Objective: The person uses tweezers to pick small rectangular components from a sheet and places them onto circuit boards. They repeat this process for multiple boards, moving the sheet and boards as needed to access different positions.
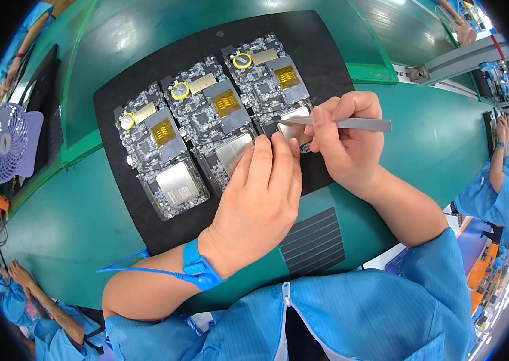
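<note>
Three circuit boards lie side by side on a black mat (pixel 230 39): the left board (pixel 140 144), the middle board (pixel 200 117) and the right board (pixel 260 87). Each carries a yellow-ringed coin cell, an amber-taped patch and a silver shield. My right hand (pixel 350 141) is closed round metal tweezers (pixel 362 124), whose tips reach the right board beside its silver shield (pixel 294 120). Whether a small dark piece sits at the tips I cannot tell. My left hand (pixel 260 198) is open, its fingers stretched over the lower edges of the middle and right boards, partly hiding them.
A sheet of black strips (pixel 312 240) lies on the green table (pixel 429 138) near my body. A blue wrist strap (pixel 197 265) with a cord circles my left wrist. At the left stands a purple fan (pixel 8 141). Other people in blue work at both sides.
</note>
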A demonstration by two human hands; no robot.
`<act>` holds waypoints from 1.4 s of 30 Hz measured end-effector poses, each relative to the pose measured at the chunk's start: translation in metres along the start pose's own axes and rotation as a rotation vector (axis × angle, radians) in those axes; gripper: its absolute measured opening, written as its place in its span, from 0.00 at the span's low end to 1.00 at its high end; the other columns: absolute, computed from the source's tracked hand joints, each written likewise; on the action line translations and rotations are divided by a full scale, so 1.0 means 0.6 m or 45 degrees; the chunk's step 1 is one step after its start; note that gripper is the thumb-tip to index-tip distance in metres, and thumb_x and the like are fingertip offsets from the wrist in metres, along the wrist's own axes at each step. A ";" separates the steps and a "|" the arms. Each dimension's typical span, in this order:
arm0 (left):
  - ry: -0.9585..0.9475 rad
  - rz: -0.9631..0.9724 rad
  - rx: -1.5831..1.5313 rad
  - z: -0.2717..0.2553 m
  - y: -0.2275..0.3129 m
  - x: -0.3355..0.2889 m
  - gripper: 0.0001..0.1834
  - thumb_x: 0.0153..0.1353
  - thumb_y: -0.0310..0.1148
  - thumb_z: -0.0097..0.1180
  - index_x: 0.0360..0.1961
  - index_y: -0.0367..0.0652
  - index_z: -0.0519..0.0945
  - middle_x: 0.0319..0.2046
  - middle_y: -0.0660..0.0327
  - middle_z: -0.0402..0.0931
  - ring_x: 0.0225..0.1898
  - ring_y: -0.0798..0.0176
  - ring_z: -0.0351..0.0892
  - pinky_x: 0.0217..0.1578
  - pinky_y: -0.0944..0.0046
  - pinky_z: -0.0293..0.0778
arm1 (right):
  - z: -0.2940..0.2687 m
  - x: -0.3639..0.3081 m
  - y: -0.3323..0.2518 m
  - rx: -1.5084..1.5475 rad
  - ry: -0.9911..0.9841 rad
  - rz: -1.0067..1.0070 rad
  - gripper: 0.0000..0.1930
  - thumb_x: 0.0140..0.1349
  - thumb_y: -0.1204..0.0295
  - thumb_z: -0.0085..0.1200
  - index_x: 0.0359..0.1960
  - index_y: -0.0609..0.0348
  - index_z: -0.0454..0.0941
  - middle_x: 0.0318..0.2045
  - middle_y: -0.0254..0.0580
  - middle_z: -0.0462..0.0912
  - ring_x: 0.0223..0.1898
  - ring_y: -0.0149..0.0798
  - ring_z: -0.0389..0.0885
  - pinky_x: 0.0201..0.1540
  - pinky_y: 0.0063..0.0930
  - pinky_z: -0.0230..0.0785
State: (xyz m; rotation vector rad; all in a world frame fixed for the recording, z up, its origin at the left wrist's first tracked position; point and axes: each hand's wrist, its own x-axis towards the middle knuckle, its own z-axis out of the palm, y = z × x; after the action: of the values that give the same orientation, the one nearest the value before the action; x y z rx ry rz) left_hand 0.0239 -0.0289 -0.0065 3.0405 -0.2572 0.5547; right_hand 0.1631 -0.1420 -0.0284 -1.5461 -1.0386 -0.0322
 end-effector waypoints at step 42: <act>-0.300 0.064 -0.610 -0.064 0.026 -0.122 0.27 0.42 0.30 0.66 0.47 0.38 0.77 0.51 0.43 0.67 0.52 0.44 0.69 0.50 0.53 0.71 | -0.009 -0.144 -0.134 0.438 -0.022 0.830 0.10 0.64 0.76 0.50 0.37 0.61 0.60 0.26 0.37 0.75 0.23 0.23 0.77 0.21 0.12 0.71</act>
State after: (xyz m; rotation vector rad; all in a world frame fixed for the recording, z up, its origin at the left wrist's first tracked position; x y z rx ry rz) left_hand -0.0596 -0.0306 0.0036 2.6290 -0.4078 0.1070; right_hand 0.0649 -0.2056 -0.0115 -1.4965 -0.4786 0.5815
